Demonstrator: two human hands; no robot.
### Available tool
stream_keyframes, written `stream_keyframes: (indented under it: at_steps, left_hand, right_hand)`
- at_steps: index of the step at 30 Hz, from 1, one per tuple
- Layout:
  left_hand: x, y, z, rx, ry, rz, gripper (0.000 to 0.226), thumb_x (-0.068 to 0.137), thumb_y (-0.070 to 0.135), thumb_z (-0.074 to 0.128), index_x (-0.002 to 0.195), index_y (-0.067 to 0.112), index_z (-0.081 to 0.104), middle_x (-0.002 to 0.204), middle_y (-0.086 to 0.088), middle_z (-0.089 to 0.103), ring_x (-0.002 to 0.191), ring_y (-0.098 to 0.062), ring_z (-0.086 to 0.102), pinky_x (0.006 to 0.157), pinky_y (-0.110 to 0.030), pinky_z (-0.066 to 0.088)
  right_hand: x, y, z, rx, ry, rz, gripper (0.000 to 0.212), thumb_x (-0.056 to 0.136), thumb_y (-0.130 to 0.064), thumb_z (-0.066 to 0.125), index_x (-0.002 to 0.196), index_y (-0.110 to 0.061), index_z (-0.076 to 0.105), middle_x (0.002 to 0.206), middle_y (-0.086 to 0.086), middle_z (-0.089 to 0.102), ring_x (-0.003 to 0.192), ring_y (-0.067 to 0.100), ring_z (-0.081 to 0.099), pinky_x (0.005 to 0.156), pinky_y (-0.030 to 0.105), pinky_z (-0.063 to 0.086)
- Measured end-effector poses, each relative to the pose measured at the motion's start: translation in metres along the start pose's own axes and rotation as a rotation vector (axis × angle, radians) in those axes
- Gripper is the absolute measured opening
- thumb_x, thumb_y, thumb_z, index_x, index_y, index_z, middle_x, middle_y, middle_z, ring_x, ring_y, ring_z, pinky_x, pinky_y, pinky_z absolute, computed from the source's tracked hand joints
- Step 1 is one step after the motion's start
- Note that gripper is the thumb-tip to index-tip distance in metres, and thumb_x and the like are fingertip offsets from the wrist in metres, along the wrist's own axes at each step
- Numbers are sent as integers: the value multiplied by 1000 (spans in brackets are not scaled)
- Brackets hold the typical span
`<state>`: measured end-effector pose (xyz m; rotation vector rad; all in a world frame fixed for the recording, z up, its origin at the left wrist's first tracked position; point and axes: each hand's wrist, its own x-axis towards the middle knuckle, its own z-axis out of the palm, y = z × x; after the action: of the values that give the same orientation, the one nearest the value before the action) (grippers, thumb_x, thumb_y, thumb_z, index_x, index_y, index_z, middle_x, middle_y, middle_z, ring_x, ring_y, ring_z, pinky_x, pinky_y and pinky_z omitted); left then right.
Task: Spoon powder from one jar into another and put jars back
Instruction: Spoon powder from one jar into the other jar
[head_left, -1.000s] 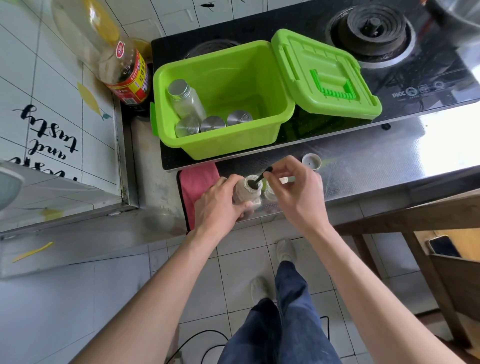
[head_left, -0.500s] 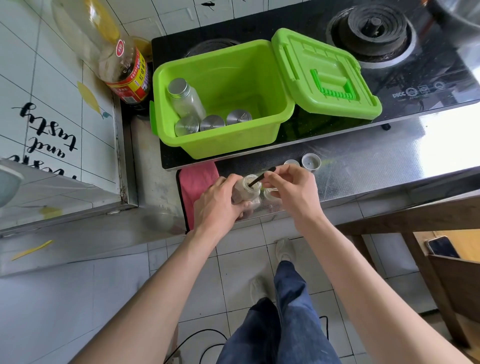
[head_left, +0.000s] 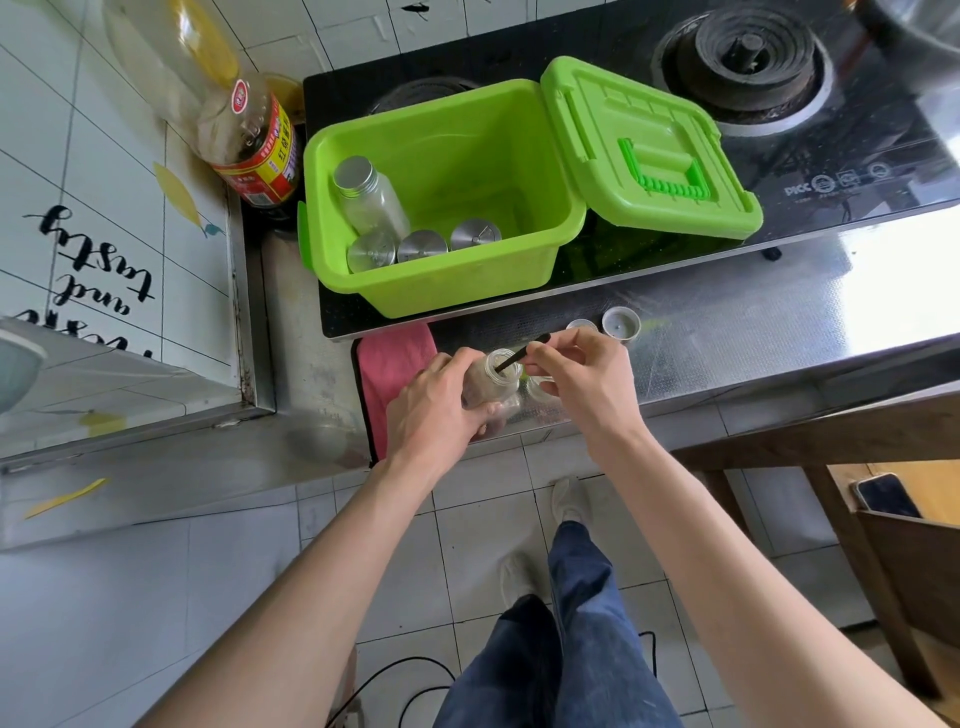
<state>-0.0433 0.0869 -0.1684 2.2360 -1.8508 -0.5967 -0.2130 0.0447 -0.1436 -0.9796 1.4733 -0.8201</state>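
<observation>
My left hand (head_left: 435, 405) grips an open clear jar (head_left: 496, 382) of pale powder at the steel counter's front edge. My right hand (head_left: 582, 382) pinches a thin black spoon (head_left: 514, 358) whose tip dips into that jar's mouth. A second open jar (head_left: 540, 387) stands just right of it, mostly hidden under my right hand. Two loose lids (head_left: 621, 322) lie on the counter behind my right hand. The open green box (head_left: 566, 208) on the stove holds several metal-capped jars (head_left: 423, 244).
A pink cloth (head_left: 392, 364) lies left of the jars. An oil bottle (head_left: 249, 140) stands by the tiled wall. The gas burner (head_left: 743, 57) lies behind the box lid. A wooden table with a phone (head_left: 885, 496) is at the lower right.
My right hand has lowered and drawn toward the left jar, so the spoon tip now sits in its mouth. My left hand keeps holding the jar.
</observation>
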Motion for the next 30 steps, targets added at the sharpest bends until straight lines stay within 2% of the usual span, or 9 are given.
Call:
stream_keyframes:
  at_steps: [2, 5, 13, 18, 27, 30]
  left_hand:
    - [0, 0, -1, 1, -1, 1, 48, 85, 52, 78, 126, 44, 53, 111, 14, 61, 97, -20, 66, 66, -32, 43]
    - [-1, 0, 0, 12, 3, 2, 47, 86, 51, 78, 125, 45, 53, 113, 15, 62, 98, -21, 66, 66, -32, 43]
    - [-1, -1, 1, 5, 9, -4, 47, 86, 51, 78, 125, 45, 53, 113, 15, 62, 97, -21, 66, 66, -31, 42]
    - [0, 0, 2, 3, 9, -2, 48, 85, 53, 78, 126, 45, 53, 115, 14, 63, 98, -21, 66, 68, -32, 44]
    - [-1, 1, 2, 16, 8, -1, 50, 86, 54, 77, 128, 44, 52, 115, 12, 63, 96, -20, 66, 70, -31, 43]
    - [-1, 1, 3, 18, 5, -4, 50, 86, 54, 77, 129, 44, 52, 116, 13, 62, 97, -19, 66, 70, -31, 44]
  right_hand:
    - [0, -4, -1, 32, -20, 7, 18, 93, -15, 72, 77, -17, 64, 81, 6, 79, 78, 13, 76, 65, 25, 58]
    - [0, -10, -5, 77, -15, 38, 15, 93, -13, 71, 80, -14, 64, 82, 7, 79, 79, 12, 75, 63, 19, 56]
    - [8, -11, -18, 165, 29, 96, 9, 93, -15, 73, 90, -8, 68, 86, 12, 79, 78, 11, 75, 61, 18, 54]
    - [11, -11, -26, 182, 50, 107, 11, 93, -14, 73, 84, -11, 68, 86, 12, 78, 79, 13, 74, 71, 25, 59]
    - [11, -12, -41, 223, 84, 109, 14, 94, -14, 72, 81, -13, 65, 93, 17, 78, 80, 13, 73, 62, 18, 54]
    - [11, -14, -50, 244, 114, 98, 12, 94, -14, 72, 85, -13, 65, 88, 14, 77, 78, 12, 73, 65, 20, 56]
